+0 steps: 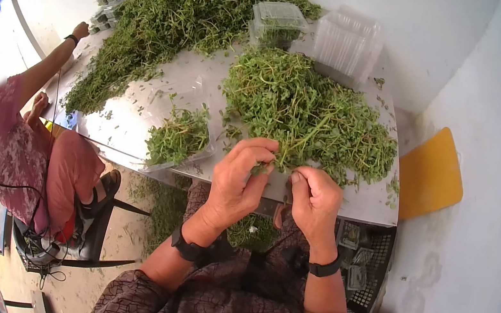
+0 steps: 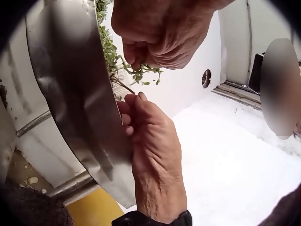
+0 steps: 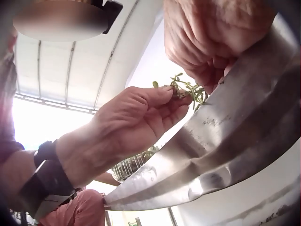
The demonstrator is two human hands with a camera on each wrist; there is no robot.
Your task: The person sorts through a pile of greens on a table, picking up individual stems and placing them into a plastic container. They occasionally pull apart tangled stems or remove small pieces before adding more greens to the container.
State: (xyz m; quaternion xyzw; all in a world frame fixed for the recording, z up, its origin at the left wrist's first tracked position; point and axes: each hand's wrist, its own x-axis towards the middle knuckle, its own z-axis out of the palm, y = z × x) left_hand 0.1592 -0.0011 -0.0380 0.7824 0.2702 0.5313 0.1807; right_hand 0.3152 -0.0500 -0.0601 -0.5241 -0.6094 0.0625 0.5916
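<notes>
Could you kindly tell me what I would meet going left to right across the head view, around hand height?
Seated person in pink, small heap of green sprigs, left hand, right hand, yellow panel.

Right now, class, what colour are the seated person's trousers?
The trousers are pink, clearest in the head view.

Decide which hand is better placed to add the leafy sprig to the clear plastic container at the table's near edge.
Probably the left hand: it pinches the leafy sprig and is nearer the container; the right hand is farther away, pinching a stem.
</notes>
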